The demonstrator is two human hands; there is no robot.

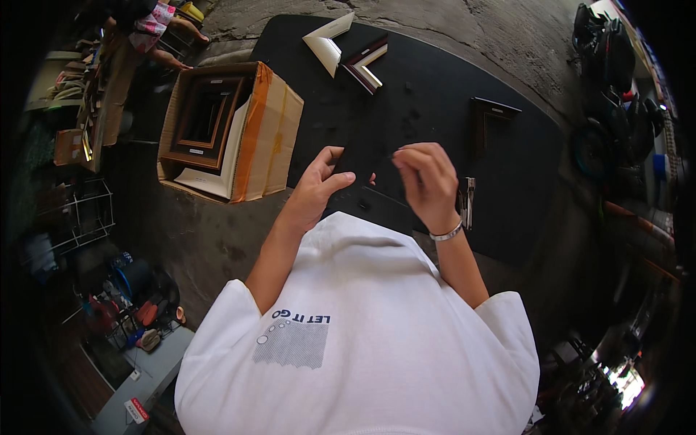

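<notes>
My left hand (317,187) is at the near side of a black table (442,94), thumb and forefinger curved around a dark piece that blends into the tabletop. A pinkish fingertip shows past it, so the piece's shape is hard to make out. Close by on the right, my right hand (429,181) has its fingers drawn together in a pinch. Whatever lies between those fingertips is hidden. Beyond the hands lie a cream picture-frame corner (324,48) and a dark red and silver frame corner (365,67). A dark brown frame corner (494,112) sits at the right.
A cardboard box (277,138) with several picture frames (230,116) stands at the table's left. Slim metal tools (469,203) lie right of my right wrist. A person (158,27) is at the far left, near the box. A motorcycle (612,109) stands far right.
</notes>
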